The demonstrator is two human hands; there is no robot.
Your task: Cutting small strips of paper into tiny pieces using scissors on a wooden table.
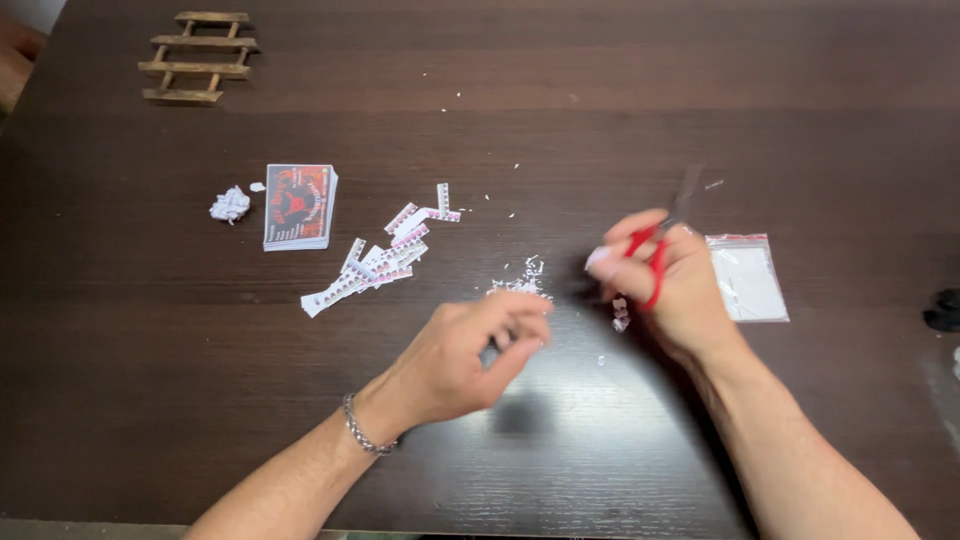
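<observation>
Right hand (672, 280) grips red-handled scissors (655, 262) mid-frame, left hand (470, 355) pinches at light, flimsy paper snippets (522, 280), likely best pinched by fingertips.

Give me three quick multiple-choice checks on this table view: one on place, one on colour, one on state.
1. Where does the stack of cards lie?
A. left of the paper strips
B. beside the clear bag
C. under the left hand

2. What colour are the scissors' handles?
A. blue
B. red
C. black

3. What does the right hand hold?
A. nothing
B. the wooden trivet
C. scissors

Answers: 1 A, the strips lie to the stack's right; 2 B, red loops show around the fingers; 3 C, fingers are through the handles.
</observation>
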